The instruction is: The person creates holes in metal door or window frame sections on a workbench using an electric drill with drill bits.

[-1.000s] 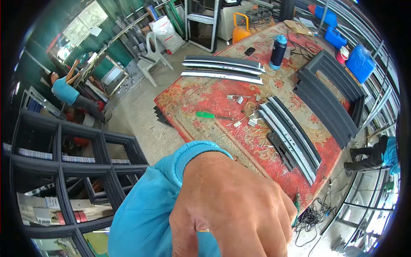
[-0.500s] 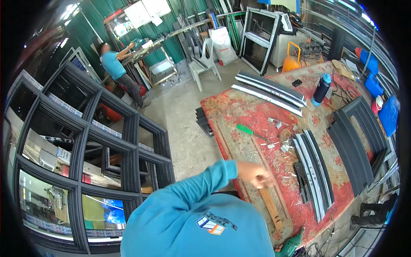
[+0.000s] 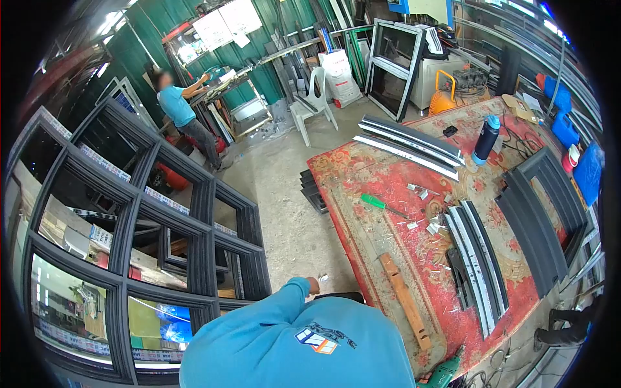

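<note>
My left hand (image 3: 314, 285) shows only in part past the teal cuff, low beside the table's near left edge and over the concrete floor. Its fingers are mostly hidden, and I cannot tell whether it holds the small pale bit at its tip. My right hand is out of view. Nearest on the carpet-covered table (image 3: 349, 187) lies a notched wooden bar (image 3: 405, 301). Beyond it are a green-handled screwdriver (image 3: 373, 201) and pale profile strips (image 3: 470, 268) among small scraps. A green power drill (image 3: 444, 373) sits at the table's near corner.
Dark window frames (image 3: 129, 207) stand along the left. More profiles (image 3: 411, 149), a bottle (image 3: 485, 139) and dark frame pieces (image 3: 530, 223) lie on the table. A white chair (image 3: 314, 107) stands behind. Another person (image 3: 178, 110) works at the back bench; someone's legs (image 3: 563, 326) show at right.
My left hand has left the near end of the wooden bar and moved left, down past the table edge. The bar stays on the carpet. The view has shifted slightly.
</note>
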### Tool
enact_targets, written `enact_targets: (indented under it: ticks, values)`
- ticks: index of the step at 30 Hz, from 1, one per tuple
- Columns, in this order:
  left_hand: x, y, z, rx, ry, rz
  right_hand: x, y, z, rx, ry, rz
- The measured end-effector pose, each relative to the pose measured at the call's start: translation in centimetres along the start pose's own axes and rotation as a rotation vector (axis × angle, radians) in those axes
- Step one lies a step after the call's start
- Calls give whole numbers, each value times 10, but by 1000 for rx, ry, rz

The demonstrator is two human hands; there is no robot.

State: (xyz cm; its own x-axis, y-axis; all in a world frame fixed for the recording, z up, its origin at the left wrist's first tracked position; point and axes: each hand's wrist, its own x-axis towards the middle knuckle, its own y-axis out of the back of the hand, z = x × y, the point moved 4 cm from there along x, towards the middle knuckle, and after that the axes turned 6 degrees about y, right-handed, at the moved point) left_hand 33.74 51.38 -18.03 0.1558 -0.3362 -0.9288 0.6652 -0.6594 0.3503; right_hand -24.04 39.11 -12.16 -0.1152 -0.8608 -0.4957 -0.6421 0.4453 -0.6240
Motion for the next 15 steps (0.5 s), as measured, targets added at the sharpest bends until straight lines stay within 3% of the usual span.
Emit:
enact_targets:
  ticks: [1, 2, 4, 5, 7, 15]
  values:
    - [6, 1, -2, -234, -34, 5, -1, 1, 0, 0, -1, 4]
    - [13, 1, -4, -233, -33, 4, -3, 3, 0, 1, -2, 9]
    - [14, 13, 14, -33, -249, 177, -8, 2, 1, 5, -3, 20]
    - [11, 17, 22, -31, -250, 177, -9, 3, 2, 7, -2, 24]
    - [-10, 26, 41, -306, -121, 198, -14, 6, 1, 9, 4, 38]
    - [2, 32, 64, -201, -177, 154, -35, 23, -6, 27, 45, 107]
